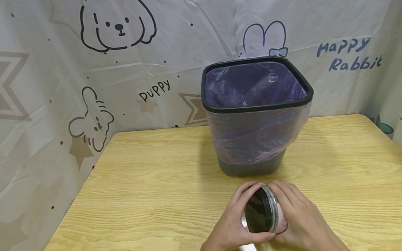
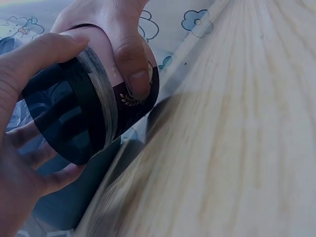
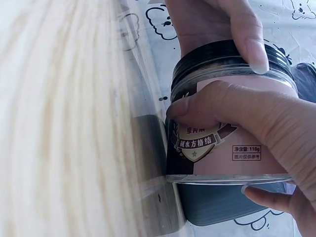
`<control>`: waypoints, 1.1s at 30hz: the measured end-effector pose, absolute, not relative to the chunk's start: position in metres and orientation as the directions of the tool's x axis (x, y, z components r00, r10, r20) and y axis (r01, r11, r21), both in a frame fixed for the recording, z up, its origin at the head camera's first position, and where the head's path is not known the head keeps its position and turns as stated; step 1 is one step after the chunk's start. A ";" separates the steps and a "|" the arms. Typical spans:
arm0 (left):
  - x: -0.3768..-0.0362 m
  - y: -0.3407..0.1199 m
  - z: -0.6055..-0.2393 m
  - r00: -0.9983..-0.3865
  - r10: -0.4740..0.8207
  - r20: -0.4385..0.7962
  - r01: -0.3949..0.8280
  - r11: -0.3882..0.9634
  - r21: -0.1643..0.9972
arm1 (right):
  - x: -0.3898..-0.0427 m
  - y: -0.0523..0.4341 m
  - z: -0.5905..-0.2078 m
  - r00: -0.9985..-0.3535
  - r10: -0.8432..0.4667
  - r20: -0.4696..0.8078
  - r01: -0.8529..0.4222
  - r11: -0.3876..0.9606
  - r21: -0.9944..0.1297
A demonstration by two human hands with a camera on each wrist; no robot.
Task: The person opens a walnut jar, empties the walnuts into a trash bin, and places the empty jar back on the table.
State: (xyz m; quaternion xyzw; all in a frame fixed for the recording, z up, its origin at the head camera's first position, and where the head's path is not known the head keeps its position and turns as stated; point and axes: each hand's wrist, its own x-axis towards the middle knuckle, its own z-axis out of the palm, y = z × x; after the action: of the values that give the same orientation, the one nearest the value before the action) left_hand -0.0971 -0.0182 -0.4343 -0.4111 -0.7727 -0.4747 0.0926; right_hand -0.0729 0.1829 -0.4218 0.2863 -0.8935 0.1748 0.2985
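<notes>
A clear jar (image 1: 276, 212) with a pink label and a black lid (image 1: 259, 220) lies tipped on its side just above the wooden table (image 1: 149, 192), near the front edge. My left hand (image 1: 254, 212) curls its fingers and thumb round the lid rim. My right hand (image 1: 282, 209) wraps the jar body. In the left wrist view the lid (image 2: 64, 118) sits between my left fingers, and a right finger (image 2: 131, 59) presses on the label. In the right wrist view the jar (image 3: 232, 148) stands lid up, with my right fingers (image 3: 247, 108) across its label.
A dark square waste bin (image 1: 256, 107) lined with a purple plastic bag stands on the table just behind the hands. A printed cartoon curtain (image 1: 118, 69) closes off the back and both sides. Bare tabletop lies left and right of the bin.
</notes>
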 end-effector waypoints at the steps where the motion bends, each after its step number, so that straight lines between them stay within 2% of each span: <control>1: -0.097 -0.018 -0.434 -0.651 0.547 0.527 0.716 0.210 0.666 | -0.073 0.183 -0.422 -0.658 -0.408 0.633 -0.617 0.775 -0.142; 4: -0.097 -0.018 -0.434 -0.662 0.547 0.512 0.698 0.203 0.686 | -0.073 0.182 -0.422 -0.659 -0.407 0.633 -0.616 0.774 -0.144; 11: -0.098 -0.018 -0.434 -0.621 0.541 0.568 0.751 0.202 0.629 | -0.072 0.182 -0.422 -0.657 -0.405 0.635 -0.617 0.773 -0.146; 33: -0.099 -0.016 -0.435 -0.595 0.545 0.591 0.780 0.211 0.590 | -0.073 0.182 -0.422 -0.655 -0.402 0.640 -0.615 0.776 -0.142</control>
State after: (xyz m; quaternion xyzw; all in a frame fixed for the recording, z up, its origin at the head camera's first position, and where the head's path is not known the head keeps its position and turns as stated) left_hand -0.0988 -0.0164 -0.4347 -0.4315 -0.7674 -0.4564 0.1286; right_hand -0.0728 0.1823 -0.4218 0.2849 -0.8925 0.1759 0.3022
